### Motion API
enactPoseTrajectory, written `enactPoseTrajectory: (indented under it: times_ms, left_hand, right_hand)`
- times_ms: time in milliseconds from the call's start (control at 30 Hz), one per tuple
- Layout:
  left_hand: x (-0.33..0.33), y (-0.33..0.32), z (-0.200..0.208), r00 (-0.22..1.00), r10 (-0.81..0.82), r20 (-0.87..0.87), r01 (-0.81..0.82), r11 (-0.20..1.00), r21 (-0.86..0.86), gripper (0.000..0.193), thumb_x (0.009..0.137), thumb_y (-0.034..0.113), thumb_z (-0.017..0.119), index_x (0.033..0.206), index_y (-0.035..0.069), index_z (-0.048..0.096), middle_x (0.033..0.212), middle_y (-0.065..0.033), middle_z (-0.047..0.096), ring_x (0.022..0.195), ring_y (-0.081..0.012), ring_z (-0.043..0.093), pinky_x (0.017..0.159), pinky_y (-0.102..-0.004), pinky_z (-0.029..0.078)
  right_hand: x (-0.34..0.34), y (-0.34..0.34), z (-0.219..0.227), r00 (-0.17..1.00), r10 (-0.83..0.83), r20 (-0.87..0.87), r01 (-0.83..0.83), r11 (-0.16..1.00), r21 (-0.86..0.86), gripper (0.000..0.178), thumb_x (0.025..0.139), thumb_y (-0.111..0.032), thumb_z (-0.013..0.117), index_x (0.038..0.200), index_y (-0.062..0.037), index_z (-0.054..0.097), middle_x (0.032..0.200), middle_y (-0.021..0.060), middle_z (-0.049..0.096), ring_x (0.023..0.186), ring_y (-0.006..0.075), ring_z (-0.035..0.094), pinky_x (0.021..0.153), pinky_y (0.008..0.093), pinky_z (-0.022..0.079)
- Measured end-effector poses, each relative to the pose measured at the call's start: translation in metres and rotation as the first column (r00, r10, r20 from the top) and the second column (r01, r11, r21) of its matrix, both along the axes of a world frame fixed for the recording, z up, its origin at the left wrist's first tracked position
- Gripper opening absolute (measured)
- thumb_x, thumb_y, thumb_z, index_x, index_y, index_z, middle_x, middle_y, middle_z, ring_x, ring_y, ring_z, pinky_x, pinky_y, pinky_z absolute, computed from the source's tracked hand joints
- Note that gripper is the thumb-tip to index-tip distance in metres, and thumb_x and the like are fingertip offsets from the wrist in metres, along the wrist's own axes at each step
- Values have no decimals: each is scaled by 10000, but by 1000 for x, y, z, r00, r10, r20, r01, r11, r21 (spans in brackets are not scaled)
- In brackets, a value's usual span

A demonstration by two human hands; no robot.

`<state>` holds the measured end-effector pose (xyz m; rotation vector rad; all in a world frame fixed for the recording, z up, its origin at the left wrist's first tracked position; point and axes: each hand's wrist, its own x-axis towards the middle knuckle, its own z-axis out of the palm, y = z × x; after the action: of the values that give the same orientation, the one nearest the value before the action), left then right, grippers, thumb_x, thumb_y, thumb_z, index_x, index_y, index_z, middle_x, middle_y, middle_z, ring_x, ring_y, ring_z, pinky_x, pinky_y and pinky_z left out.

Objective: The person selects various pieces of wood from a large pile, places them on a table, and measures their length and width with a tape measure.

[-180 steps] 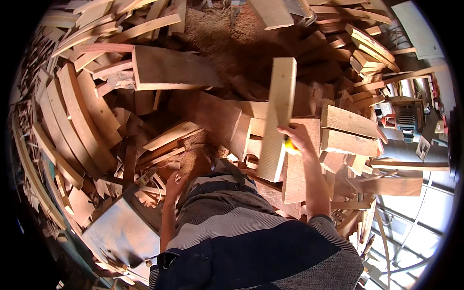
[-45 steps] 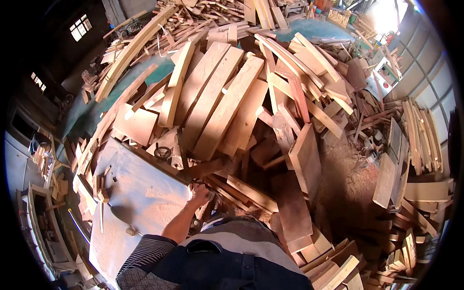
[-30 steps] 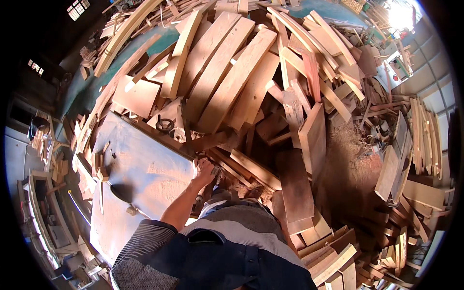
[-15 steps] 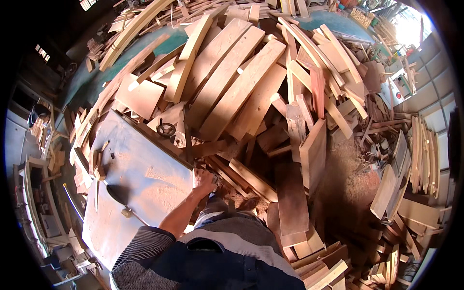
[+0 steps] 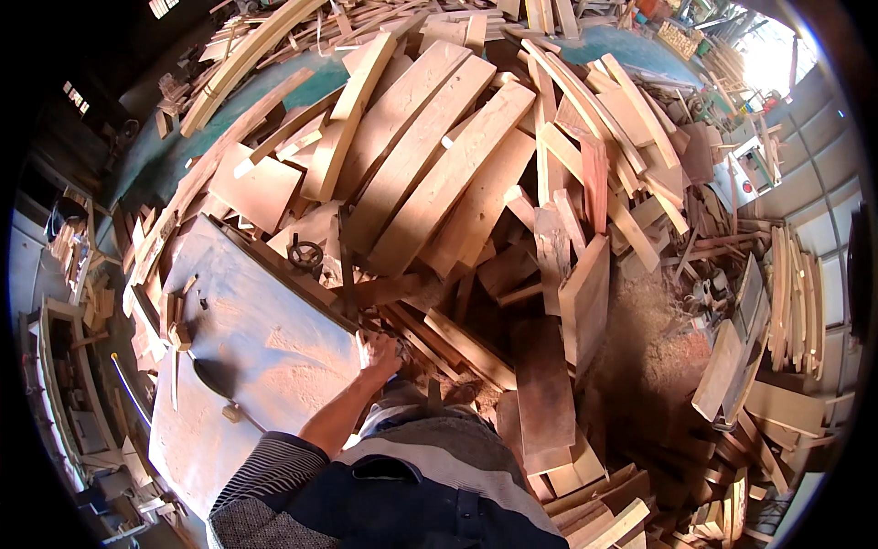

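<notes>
My left hand [image 5: 378, 355] is at the right-hand corner of a pale metal machine table [image 5: 265, 293], its fingers bent against the table's edge. Sawdust lies in patches over the tabletop. A long slot with a dark shadow beside it runs across the table, and a small wooden block [image 5: 232, 413] sits next to it. Just past the far edge of the table is a dark handwheel [image 5: 305, 253]. To the right of my left hand, a plank [image 5: 469, 350] leans among darker boards. My right hand is out of view.
A big heap of long planks [image 5: 466, 174] rises ahead. Upright boards [image 5: 585, 297] and a dark board [image 5: 546, 384] stand close on my right. Sawdust [image 5: 672, 352] covers the floor farther right. Stacked offcuts [image 5: 604, 512] lie at lower right, and a shelf unit [image 5: 73, 384] is at far left.
The whole scene has shifted slightly left as my view moved. My left hand stays at the table's corner, its fingers slightly differently placed.
</notes>
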<state>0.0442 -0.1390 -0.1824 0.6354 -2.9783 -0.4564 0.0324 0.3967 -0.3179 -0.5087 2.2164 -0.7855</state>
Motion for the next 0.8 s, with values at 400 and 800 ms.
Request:
enactPoseTrajectory:
  times_ms: [400,800]
  left_hand:
    - [-26,38,57,996,-63,58,33,907,419,389,810,325,676,1077,42,689,1133,-150,700,1086,-320,647,1037,-492,409]
    - [-97,125,109,824,-535,-189,66,-241,968,286,947,198,704,1151,-1,690,997,-43,714,902,-139,634,809,-307,523]
  right_hand:
    - [-77,-85,142,967,-253,12,229,892,391,509,955,-462,578,1220,-42,684,1177,252,699,1013,392,706,887,462,526]
    - [-126,-219,282,855,-226,467,364,903,-230,735,1048,-556,445,1602,-106,274,1204,143,666,885,170,647,699,272,492]
